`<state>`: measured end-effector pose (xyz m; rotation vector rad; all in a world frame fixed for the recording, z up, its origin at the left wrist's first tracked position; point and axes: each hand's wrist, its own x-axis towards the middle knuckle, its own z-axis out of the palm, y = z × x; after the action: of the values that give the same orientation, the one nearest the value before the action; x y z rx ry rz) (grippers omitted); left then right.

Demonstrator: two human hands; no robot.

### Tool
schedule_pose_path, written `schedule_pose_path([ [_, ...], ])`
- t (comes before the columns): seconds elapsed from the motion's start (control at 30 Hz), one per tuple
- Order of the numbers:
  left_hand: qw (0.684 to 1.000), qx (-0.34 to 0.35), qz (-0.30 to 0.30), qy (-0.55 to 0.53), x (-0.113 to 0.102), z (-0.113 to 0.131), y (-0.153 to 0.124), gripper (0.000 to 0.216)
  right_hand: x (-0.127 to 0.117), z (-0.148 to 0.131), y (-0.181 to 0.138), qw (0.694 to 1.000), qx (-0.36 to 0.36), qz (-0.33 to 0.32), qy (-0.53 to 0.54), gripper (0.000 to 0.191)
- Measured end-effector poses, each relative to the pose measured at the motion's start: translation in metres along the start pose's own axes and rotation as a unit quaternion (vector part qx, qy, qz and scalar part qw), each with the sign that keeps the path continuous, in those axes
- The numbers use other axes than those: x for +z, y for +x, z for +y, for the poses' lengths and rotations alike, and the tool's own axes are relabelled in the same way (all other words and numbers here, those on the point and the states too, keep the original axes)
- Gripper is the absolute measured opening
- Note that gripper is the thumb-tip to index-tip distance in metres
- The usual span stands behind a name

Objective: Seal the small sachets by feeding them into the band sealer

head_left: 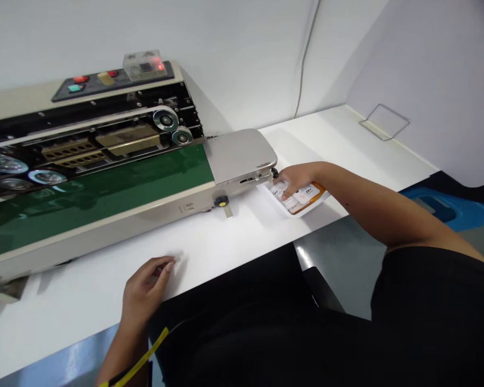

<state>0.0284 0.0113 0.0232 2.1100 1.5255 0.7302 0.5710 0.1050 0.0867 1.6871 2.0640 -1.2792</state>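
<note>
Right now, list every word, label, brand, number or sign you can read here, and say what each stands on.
No text is clearly legible in this view.
Labels on the orange-edged packet in the white tray under the right hand: too small and blurred to read.
Small print on the front rail of the band sealer: too blurred to read.
Control panel: coloured buttons, no readable markings.

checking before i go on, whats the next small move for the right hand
Probably lift the labelled packet out of the white tray with your right hand: it already rests on the packet, right beside the band sealer's steel end cover, and your left hand lies free on the table.
</note>
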Motion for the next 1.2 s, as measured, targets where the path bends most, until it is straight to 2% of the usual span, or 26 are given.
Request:
schedule_pose_path([
  [0.23, 1.000, 0.003, -0.001, 0.002, 0.000, 0.000, -0.001, 0.034, -0.016, 0.031, -0.004, 0.991, 0.019, 0.118, 0.055, 0.058],
  [0.47, 1.000, 0.000, -0.001, -0.005, 0.000, -0.002, -0.002, 0.036, -0.036, 0.056, 0.000, 0.960, 0.075, 0.260, 0.071, 0.063],
  [0.6, 1.000, 0.008, 0.003, -0.010, 0.000, -0.001, -0.002, 0.036, -0.044, 0.068, 0.003, 0.921, 0.098, 0.367, 0.082, 0.074],
  [0.7, 1.000, 0.010, 0.005, -0.014, -0.001, 0.002, -0.002, 0.036, -0.047, 0.080, 0.009, 0.888, 0.083, 0.437, 0.120, 0.079],
  [0.83, 1.000, 0.008, 0.005, -0.014, -0.002, 0.006, -0.001, 0.037, -0.051, 0.092, 0.018, 0.838, 0.046, 0.508, 0.194, 0.076],
  [1.0, 1.000, 0.013, 0.010, -0.015, -0.001, 0.003, -0.002, 0.035, -0.058, 0.094, 0.023, 0.763, 0.041, 0.597, 0.243, 0.065],
  [1.1, 0.999, 0.023, 0.030, -0.033, 0.000, 0.007, -0.005, 0.030, -0.058, 0.093, 0.022, 0.748, 0.049, 0.622, 0.226, 0.060],
  [1.2, 0.995, 0.045, 0.040, -0.083, -0.006, 0.036, -0.010, 0.024, -0.058, 0.097, 0.020, 0.765, 0.055, 0.623, 0.151, 0.054],
])
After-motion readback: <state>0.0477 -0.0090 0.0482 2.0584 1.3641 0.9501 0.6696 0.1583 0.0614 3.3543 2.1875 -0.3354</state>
